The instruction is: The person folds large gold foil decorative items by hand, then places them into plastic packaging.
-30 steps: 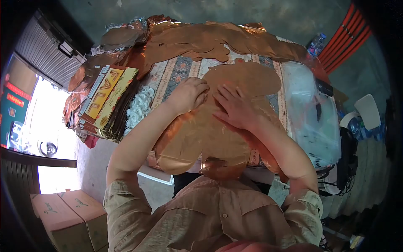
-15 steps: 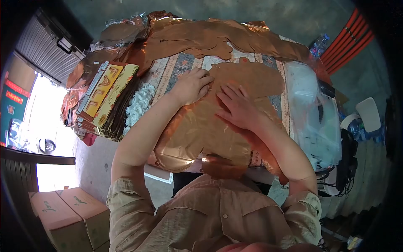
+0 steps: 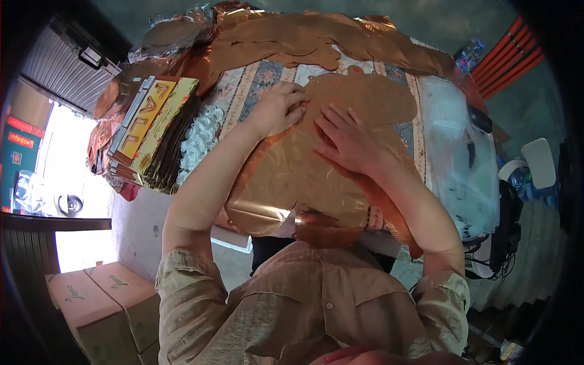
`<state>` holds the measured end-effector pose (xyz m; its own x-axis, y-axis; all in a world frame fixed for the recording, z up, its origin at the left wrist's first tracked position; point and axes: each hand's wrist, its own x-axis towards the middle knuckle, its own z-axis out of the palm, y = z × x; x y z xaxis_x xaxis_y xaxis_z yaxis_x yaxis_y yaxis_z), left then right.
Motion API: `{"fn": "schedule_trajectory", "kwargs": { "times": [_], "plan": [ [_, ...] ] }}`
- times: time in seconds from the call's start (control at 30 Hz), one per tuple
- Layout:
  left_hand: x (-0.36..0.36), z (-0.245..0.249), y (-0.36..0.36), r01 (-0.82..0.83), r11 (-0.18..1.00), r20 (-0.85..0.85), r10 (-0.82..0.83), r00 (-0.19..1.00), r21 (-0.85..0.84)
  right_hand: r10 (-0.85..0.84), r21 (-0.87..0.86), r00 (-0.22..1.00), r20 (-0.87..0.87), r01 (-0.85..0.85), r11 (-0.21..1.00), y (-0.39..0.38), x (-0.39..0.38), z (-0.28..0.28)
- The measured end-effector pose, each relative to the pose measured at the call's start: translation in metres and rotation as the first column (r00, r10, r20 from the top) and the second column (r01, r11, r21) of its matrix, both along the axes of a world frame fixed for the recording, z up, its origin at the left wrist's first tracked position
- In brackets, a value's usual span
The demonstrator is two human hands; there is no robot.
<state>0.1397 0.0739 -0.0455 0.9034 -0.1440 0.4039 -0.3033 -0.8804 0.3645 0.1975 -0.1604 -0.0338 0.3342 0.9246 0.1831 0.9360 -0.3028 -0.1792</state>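
Fingers [image 3: 333, 121] of right hand [image 3: 348, 145] spread flat on foil balloon [image 3: 286, 182]. Left hand [image 3: 278, 109] curled at its 11 o'clock edge, grip unclear. Balloon light, thin, slippery, creases easily. Best held by edges.

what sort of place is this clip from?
Likely a small party-goods packing workshop or shopfront: copper foil balloons heaped on the table, stacked FALL packs, cardboard cartons near a roller shutter.
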Motion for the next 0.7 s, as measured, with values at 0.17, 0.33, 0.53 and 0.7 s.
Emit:
{"fn": "schedule_trajectory", "kwargs": {
  "times": [0.17, 0.33, 0.53, 0.7],
  "plan": [
    [0.003, 0.003, 0.006, 0.001, 1.000, -0.061, -0.003, 0.998, -0.021, -0.011, -0.010, 1.000, 0.024, 0.011, 1.000, 0.000, -0.004, 0.002],
    [0.002, 0.015, 0.006, 0.061, 0.997, -0.043, -0.060, 0.997, 0.038, -0.011, -0.030, 1.000, 0.026, 0.012, 0.999, 0.001, -0.002, 0.002],
    [0.003, 0.019, 0.007, 0.098, 0.992, -0.059, -0.094, 0.994, 0.078, -0.007, -0.018, 1.000, 0.004, 0.007, 1.000, 0.001, -0.003, 0.001],
    [0.009, 0.027, 0.009, 0.125, 0.992, -0.143, -0.126, 0.982, -0.011, -0.004, -0.036, 1.000, 0.008, 0.004, 0.999, 0.001, -0.003, 0.002]
  ]
}}
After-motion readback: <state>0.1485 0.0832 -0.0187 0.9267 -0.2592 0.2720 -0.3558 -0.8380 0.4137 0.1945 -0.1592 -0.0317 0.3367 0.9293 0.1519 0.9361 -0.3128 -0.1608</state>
